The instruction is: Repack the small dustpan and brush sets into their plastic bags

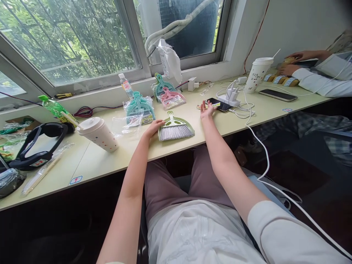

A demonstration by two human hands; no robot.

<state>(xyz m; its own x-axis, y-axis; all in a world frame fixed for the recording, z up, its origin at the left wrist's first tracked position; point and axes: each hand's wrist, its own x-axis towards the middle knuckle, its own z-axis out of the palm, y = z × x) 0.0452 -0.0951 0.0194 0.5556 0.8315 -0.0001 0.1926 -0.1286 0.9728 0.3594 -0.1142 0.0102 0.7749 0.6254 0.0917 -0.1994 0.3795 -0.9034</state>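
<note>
A green dustpan (pixel 189 129) with a grey-bristled brush (pixel 176 132) set in it lies near the table's front edge, handle pointing away. My left hand (pixel 154 128) grips its left rim with the fingertips. To the right, my right hand (pixel 207 110) rests palm up, fingers apart and slightly curled. A printed yellow-green paper strip (pixel 216 105) shows behind those fingers, beside a black phone (pixel 223 106); no grip on it is visible. Farther back are teal dustpan sets (pixel 139 106) in clear wrap, a pink set (pixel 171 97) and another teal set (pixel 159 82).
A paper cup (pixel 99 134), headphones (pixel 38 145) and a green bottle (pixel 56 110) stand left. At right are a power strip (pixel 229 99) with white cables, a tall cup (pixel 257 75) and another phone (pixel 278 95). A co-worker's hands (pixel 290 69) work at the far right.
</note>
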